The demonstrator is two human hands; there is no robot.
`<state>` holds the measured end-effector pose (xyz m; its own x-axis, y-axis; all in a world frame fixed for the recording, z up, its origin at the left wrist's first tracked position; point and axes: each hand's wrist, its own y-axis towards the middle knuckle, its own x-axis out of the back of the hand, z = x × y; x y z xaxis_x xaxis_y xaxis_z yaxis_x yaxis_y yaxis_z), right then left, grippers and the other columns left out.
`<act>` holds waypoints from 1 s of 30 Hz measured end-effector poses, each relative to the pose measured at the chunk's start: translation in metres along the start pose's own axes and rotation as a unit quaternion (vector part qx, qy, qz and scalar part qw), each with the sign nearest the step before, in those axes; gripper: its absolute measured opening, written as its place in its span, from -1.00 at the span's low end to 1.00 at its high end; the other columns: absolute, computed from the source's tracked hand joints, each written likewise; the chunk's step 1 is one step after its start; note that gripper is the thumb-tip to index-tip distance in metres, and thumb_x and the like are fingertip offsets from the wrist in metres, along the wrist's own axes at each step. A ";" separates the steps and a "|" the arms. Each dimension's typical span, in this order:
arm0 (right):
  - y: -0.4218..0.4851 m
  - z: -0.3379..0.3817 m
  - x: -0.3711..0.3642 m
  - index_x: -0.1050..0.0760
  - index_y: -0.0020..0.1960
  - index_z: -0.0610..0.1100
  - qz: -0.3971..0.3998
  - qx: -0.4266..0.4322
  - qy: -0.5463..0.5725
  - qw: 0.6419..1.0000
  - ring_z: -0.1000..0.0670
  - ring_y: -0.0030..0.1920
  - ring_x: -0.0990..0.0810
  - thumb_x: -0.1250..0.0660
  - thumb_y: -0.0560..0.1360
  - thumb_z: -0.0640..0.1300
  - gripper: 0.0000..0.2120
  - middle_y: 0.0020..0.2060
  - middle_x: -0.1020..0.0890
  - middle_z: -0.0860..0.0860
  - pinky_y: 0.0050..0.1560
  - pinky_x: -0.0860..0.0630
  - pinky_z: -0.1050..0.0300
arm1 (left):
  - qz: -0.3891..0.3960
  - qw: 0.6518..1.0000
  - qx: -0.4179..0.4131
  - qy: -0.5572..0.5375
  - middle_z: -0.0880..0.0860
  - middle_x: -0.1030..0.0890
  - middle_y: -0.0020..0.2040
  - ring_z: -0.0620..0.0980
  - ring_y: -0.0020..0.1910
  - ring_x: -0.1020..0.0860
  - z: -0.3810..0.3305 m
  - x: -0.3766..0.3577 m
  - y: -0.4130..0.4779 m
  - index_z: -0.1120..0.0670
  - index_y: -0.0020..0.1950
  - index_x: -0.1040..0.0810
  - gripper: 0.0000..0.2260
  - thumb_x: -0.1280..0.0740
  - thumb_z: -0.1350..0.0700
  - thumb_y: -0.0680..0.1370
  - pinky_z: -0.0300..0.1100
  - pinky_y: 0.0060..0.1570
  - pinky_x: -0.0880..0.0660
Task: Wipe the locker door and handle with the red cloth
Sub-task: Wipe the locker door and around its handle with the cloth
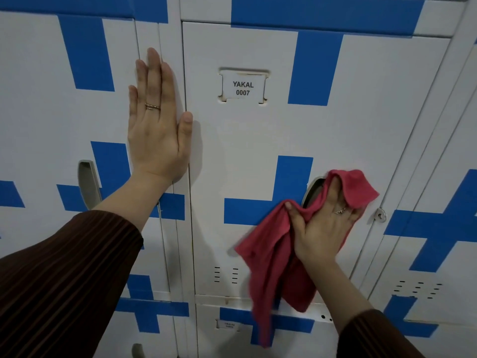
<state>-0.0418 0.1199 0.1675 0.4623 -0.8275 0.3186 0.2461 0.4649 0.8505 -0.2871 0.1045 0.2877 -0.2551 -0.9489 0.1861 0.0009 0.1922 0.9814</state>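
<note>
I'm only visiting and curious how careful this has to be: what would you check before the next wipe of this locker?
1. Red cloth gripped by right hand: ok.
2. Cloth reaching the handle: ok, it is pushed into the recess.
3. Left hand out of the way: ok, flat at the door's left edge.
4. Locker door shut: ok, looks closed.
5. Door surface already clean: cannot tell.

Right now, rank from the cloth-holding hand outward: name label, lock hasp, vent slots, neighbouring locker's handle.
From the right hand:
1. Lock hasp, just right.
2. Vent slots, lower left.
3. Name label, upper left.
4. Neighbouring locker's handle, far left.
</note>
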 end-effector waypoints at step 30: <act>-0.011 0.016 -0.001 0.02 0.43 -0.19 0.021 0.003 0.004 1.000 -0.21 0.36 -0.09 0.00 0.43 0.38 -0.18 0.34 -0.27 -0.35 0.36 0.25 -0.02 | 0.006 1.000 0.001 0.005 0.32 -0.05 0.49 0.22 0.48 0.03 0.001 0.000 0.000 0.30 0.49 -0.02 -0.46 0.11 -0.02 0.61 -0.05 0.46 0.16</act>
<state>-0.0580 0.1106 0.1646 0.4796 -0.8046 0.3502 0.2205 0.4968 0.8394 -0.2879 0.1046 0.2875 -0.2448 -0.9490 0.1985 0.0021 0.2043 0.9789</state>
